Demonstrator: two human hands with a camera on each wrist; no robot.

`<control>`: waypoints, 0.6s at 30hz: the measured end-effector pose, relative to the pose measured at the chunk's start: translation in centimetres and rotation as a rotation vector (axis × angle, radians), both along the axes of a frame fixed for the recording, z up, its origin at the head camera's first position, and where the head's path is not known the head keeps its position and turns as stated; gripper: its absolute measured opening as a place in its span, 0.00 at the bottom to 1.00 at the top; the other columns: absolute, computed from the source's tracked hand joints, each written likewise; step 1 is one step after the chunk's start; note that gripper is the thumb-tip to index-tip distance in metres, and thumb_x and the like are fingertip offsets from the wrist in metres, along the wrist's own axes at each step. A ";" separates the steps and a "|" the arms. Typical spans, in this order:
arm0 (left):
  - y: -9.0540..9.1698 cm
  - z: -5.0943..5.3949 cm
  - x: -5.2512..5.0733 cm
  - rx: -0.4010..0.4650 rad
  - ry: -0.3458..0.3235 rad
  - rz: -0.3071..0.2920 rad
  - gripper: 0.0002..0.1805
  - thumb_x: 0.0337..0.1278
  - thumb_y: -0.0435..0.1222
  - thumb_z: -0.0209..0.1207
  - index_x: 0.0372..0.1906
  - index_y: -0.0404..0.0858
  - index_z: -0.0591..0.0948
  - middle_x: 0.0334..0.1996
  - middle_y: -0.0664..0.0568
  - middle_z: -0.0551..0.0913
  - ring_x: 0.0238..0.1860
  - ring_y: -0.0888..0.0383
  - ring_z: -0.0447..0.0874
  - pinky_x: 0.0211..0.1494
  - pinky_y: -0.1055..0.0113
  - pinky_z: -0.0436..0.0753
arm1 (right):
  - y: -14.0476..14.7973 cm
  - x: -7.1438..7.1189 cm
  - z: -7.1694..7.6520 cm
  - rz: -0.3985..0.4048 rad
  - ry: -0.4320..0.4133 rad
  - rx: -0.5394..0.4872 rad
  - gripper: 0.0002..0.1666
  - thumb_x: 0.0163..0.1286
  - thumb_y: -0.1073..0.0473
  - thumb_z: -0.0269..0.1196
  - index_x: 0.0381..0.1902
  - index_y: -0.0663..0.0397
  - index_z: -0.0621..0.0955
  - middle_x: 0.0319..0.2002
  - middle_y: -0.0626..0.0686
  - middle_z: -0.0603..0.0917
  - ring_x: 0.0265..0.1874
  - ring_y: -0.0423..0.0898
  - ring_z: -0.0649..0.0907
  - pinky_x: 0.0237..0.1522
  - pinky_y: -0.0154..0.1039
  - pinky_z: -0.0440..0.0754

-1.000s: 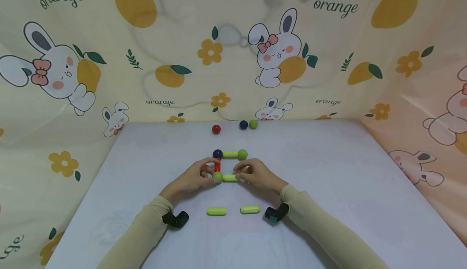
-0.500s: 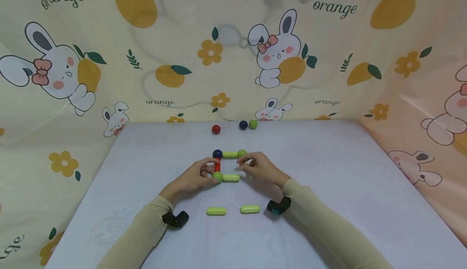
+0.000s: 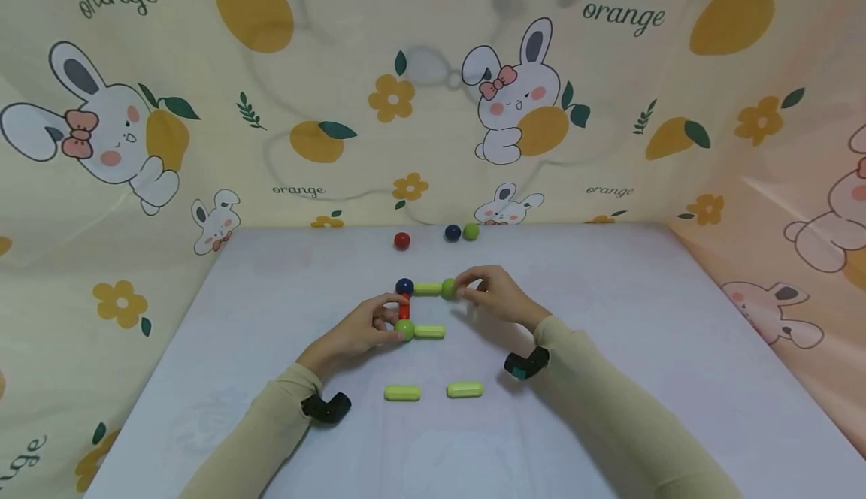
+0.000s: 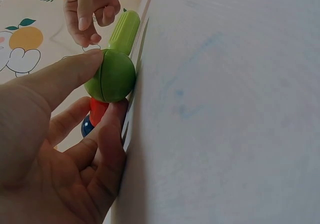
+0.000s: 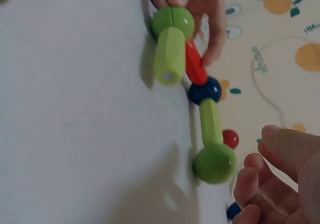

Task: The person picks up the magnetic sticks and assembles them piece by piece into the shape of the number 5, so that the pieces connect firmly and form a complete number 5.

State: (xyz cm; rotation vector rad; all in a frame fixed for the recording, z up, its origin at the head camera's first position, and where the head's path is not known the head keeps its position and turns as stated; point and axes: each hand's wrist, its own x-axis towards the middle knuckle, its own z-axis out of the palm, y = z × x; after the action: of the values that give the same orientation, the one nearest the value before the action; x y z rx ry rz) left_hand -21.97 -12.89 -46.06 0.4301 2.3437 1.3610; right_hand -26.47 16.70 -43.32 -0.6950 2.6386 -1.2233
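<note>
My left hand (image 3: pixel 353 331) grips the near green ball (image 3: pixel 404 329), thumb on it in the left wrist view and fingers curled behind. From that ball a green rod (image 3: pixel 431 331) extends right, its other end bare, and a red rod (image 3: pixel 404 309) runs back to a blue ball (image 3: pixel 404 286). A second green rod (image 3: pixel 427 288) joins the blue ball to another green ball (image 3: pixel 449 288). Beside this far ball is my right hand (image 3: pixel 499 294); the right wrist view shows its fingers (image 5: pixel 267 184) loosely bent, apart from the ball (image 5: pixel 215 164) and holding nothing.
Two loose green rods (image 3: pixel 402 393) (image 3: pixel 464 389) lie side by side near the front of the white table (image 3: pixel 271 281). At the back are a red ball (image 3: pixel 402 241), a blue ball (image 3: pixel 452 233) and a green ball (image 3: pixel 470 231). A patterned cloth (image 3: pixel 419 146) stands behind.
My right hand has let go of the near green rod and moved back and slightly right to the far green ball. My left hand keeps its hold in the same place.
</note>
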 end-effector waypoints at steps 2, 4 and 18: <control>-0.1 0.0 0.1 0.001 -0.003 0.001 0.35 0.59 0.36 0.70 0.70 0.43 0.71 0.48 0.45 0.83 0.38 0.57 0.76 0.43 0.69 0.76 | 0.3 -0.5 0.0 -0.015 -0.015 -0.010 0.13 0.73 0.60 0.63 0.51 0.60 0.85 0.52 0.60 0.87 0.36 0.47 0.83 0.35 0.33 0.80; -0.1 0.0 0.1 0.005 -0.005 0.000 0.35 0.59 0.36 0.70 0.70 0.43 0.71 0.49 0.45 0.83 0.38 0.56 0.76 0.44 0.68 0.76 | 0.5 -1.0 -0.1 -0.036 -0.031 -0.015 0.15 0.74 0.59 0.62 0.52 0.61 0.85 0.54 0.61 0.86 0.33 0.46 0.83 0.34 0.33 0.81; -0.1 0.1 0.2 -0.006 -0.001 0.010 0.35 0.59 0.37 0.70 0.70 0.44 0.71 0.50 0.45 0.83 0.39 0.56 0.76 0.43 0.69 0.76 | 2.7 -5.0 -1.5 -0.163 -0.119 -0.078 0.19 0.78 0.57 0.58 0.58 0.65 0.81 0.56 0.64 0.83 0.29 0.49 0.84 0.32 0.32 0.79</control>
State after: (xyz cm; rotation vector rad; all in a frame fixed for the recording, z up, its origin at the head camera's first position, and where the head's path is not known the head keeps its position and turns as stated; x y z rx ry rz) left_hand -21.76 -12.98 -45.98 0.4163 2.3519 1.3576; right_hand -31.49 19.43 -44.79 -0.4094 2.6038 -1.3704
